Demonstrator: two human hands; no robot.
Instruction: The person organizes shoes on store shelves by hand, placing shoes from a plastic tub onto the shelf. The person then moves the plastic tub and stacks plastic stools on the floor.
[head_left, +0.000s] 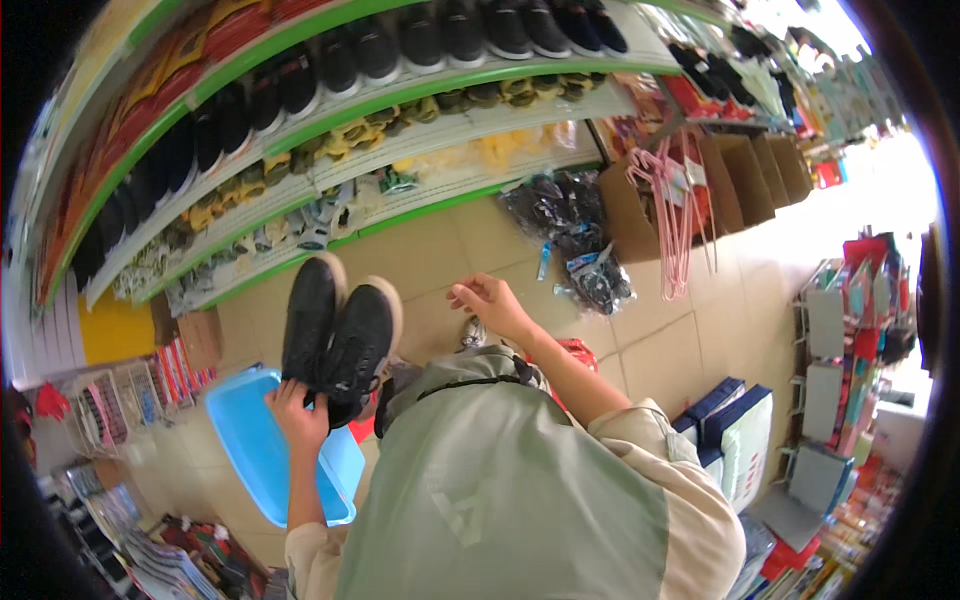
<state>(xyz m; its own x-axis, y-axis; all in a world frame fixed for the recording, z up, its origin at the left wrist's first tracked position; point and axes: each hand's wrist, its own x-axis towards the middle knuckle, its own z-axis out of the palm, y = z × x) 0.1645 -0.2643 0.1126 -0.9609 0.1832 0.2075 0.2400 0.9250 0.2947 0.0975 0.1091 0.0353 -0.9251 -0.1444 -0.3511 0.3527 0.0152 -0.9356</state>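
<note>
My left hand (300, 409) grips a pair of black lace-up shoes (341, 337) by their heel ends, with the toes pointing toward the shelves. The shoes have pale soles and hang partly over a light-blue plastic tub (251, 450) on the floor. To the right, my right hand (491, 304) is held out in the air over the tiles, its fingers loosely curled and apart, holding nothing. Ahead of both hands, a row of dark shoes with white soles (367, 49) lines a green-edged shelf (450, 75). Yellowish patterned shoes (360, 131) fill the shelf below.
Plastic-wrapped black goods (570, 217) lie on the floor ahead. Beside them stand cardboard boxes (637, 210) with pink hangers (667, 217). A red plastic object (576, 352) is partly hidden by my right arm. Packed dark-blue and white bundles (731, 442) and a goods rack (832, 360) are at right.
</note>
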